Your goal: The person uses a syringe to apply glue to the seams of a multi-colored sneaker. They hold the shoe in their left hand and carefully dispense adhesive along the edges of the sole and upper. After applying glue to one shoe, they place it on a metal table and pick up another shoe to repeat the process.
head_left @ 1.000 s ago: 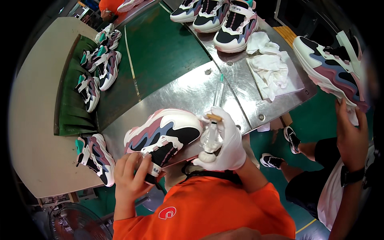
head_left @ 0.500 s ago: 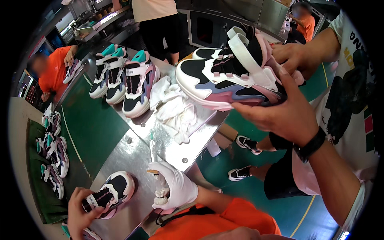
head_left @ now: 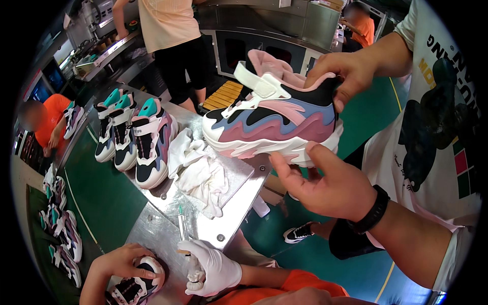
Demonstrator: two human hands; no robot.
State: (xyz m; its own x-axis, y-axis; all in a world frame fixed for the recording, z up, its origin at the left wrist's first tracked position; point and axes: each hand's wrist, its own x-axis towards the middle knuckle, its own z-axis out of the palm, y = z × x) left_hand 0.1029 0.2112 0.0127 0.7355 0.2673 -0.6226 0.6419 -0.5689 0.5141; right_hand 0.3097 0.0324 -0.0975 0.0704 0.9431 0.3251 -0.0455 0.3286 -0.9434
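My bare left hand (head_left: 123, 262) is closed over the toe of a black and white sneaker (head_left: 133, 294) at the lower left, its fingers around the front and its thumb on top. The white-gloved right hand (head_left: 217, 267) is closed round a slender clear tool, syringe-like, with a green tip (head_left: 181, 219). A short brown stick (head_left: 183, 251) and a whitish bundled lump (head_left: 195, 278) also show at this glove; how they are held is hidden. Up close, a co-worker in a white shirt holds a multicoloured sneaker (head_left: 284, 119), one hand at the heel, the watch-wearing hand under the sole.
On the metal table (head_left: 206, 226) lies a crumpled white cloth (head_left: 195, 165), beside several upright sneakers (head_left: 151, 147). More sneakers (head_left: 66, 234) line a green rack at the left. The co-worker's body (head_left: 437, 127) fills the right side; others stand or sit farther off.
My left hand has shifted from the sneaker's strap to its toe. The co-worker's sneaker is turned so its side faces me, and their watch hand moved under the sole. The view has shifted.
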